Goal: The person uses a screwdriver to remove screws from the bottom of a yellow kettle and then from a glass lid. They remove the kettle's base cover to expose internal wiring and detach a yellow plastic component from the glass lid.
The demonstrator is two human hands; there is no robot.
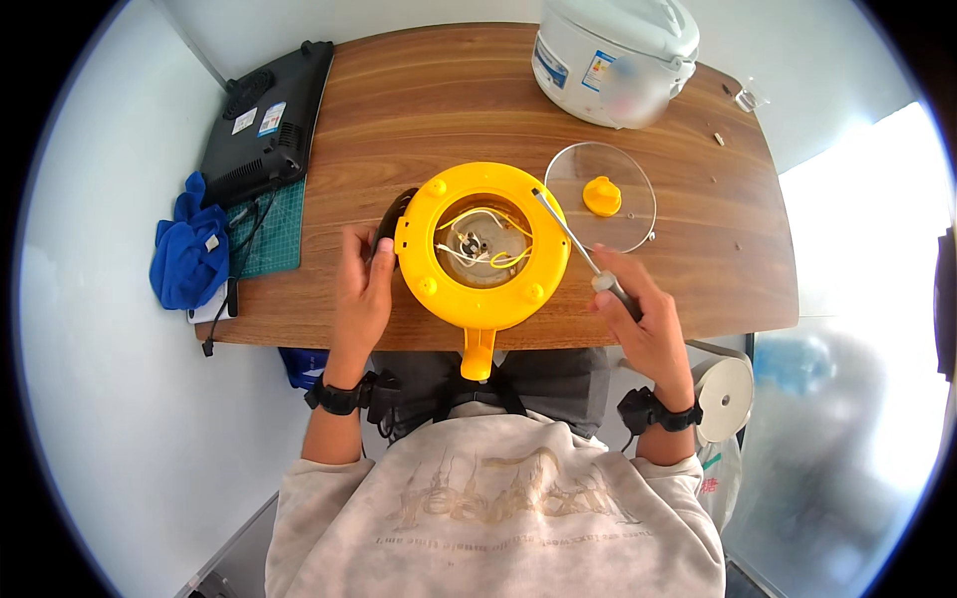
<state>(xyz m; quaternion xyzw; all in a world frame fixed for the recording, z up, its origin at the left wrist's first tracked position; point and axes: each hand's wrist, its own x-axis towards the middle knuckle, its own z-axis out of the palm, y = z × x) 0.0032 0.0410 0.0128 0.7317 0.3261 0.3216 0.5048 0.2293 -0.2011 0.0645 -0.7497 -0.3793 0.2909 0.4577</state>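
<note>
I find the yellow appliance base (482, 249) lying upturned at the table's (718, 249) near edge, wiring exposed, my left hand (361, 284) gripping its left rim and my right hand (643, 319) clenched round the screwdriver (573, 239) handle. In my judgement the tip should seat squarely before turning, base held firm. The blade's tip rests at the base's upper right rim, the fingers (610, 284) just right of the base.

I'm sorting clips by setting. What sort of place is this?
Probably a small repair bench: a round yellow plastic appliance lies opened with wires showing on a brown wooden table, the right hand holds a slim metal screwdriver.
</note>
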